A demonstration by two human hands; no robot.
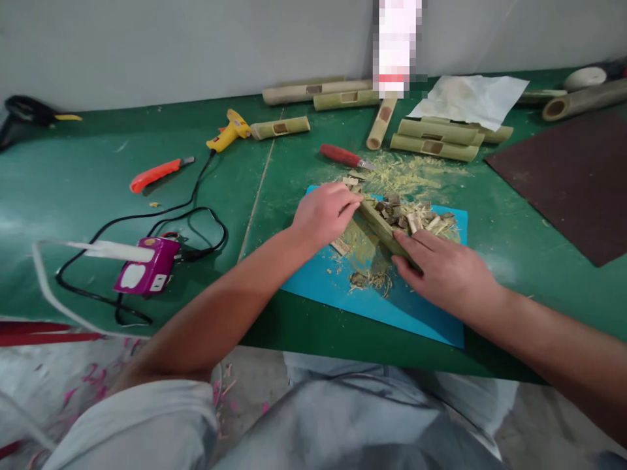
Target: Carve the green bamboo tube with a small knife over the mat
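Note:
A green bamboo tube [379, 227] lies slantwise between my hands, above a blue sheet [313, 274]. My left hand [326, 212] is closed on its far end, thumb and fingers pinching the tip. Around the near end, my right hand [438, 264] is closed with the thumb below and fingers on top. Wood chips and shavings [416, 219] are heaped beside the tube on the sheet, and a small clump of shavings [369, 281] sits nearer to me. Just beyond the sheet rests a red-handled chisel-like tool [343, 156], its metal tip in sawdust.
Bamboo tubes with cut slots [434, 147] lie at the back, some under white paper [467, 98]. At left are a yellow glue gun [229, 132], an orange utility knife [159, 175], and a purple power strip [149, 264] with looping cords. A dark brown sheet [573, 183] covers the right side.

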